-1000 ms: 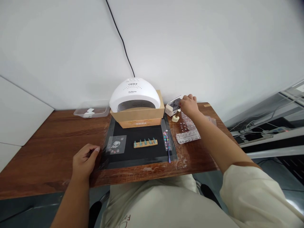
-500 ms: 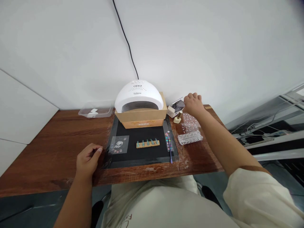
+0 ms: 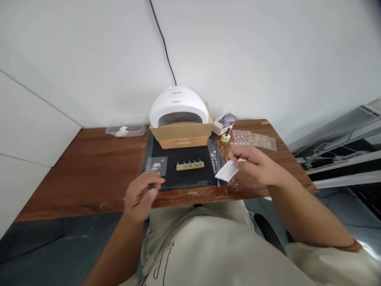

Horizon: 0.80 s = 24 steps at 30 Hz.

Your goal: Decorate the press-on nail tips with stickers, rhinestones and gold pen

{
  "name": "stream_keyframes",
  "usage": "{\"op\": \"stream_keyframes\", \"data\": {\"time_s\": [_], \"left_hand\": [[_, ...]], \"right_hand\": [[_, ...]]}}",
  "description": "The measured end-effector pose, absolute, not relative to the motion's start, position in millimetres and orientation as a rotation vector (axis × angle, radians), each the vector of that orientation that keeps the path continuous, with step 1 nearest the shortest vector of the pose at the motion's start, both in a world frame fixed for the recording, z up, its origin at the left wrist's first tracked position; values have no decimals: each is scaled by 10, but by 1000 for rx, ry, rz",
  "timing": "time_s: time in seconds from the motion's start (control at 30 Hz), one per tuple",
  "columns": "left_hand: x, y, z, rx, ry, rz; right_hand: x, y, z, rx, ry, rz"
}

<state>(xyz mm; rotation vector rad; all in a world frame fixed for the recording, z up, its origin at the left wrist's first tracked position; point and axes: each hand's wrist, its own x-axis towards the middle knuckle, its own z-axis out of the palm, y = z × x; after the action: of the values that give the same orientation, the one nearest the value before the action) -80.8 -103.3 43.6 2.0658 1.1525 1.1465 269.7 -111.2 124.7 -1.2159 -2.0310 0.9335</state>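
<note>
- Around a dial centred on the strip of nail tips (image 3: 190, 167), the right hand (image 3: 253, 163) is at 3 o'clock, its grip pinched shut on a white printed slip (image 3: 228, 171).
- The slip slants from the fingertips towards 9 o'clock; I cannot tell whether its lower edge touches the tabletop (image 3: 98, 174).
- The left hand (image 3: 141, 194), at 8 o'clock, has a half-curled grip with a narrow gap between thumb and forefinger; blur softens both.
- Thumb and fingers hide one corner of the slip, and its print is too small to read.
- The slip covers part of the purple-tipped stick (image 3: 218, 184) and the edge of the colourful gem sheet (image 3: 213, 161).
- Lettering on the white nail lamp (image 3: 178, 104), at 12 o'clock, is smeared.
- At 2 o'clock stands a polish bottle (image 3: 225, 137).
- The left forearm is cut off below, at 7 o'clock.
</note>
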Motion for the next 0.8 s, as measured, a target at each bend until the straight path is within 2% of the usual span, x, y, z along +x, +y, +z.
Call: {"op": "stream_keyframes", "data": {"time_s": [0.1, 0.23, 0.43, 0.8], "left_hand": [[-246, -1168, 672, 1973, 780, 834], [143, -1244, 646, 1784, 695, 684], [79, -1322, 553, 1760, 720, 722], [-3, -1287, 802, 1951, 740, 542]], "right_hand": [[2358, -1301, 1137, -1146, -2089, 1128], [2140, -1396, 993, -1216, -2062, 1263], [2055, -1477, 920, -1300, -2085, 1106], [2011, -1486, 825, -968, -2163, 978]]}}
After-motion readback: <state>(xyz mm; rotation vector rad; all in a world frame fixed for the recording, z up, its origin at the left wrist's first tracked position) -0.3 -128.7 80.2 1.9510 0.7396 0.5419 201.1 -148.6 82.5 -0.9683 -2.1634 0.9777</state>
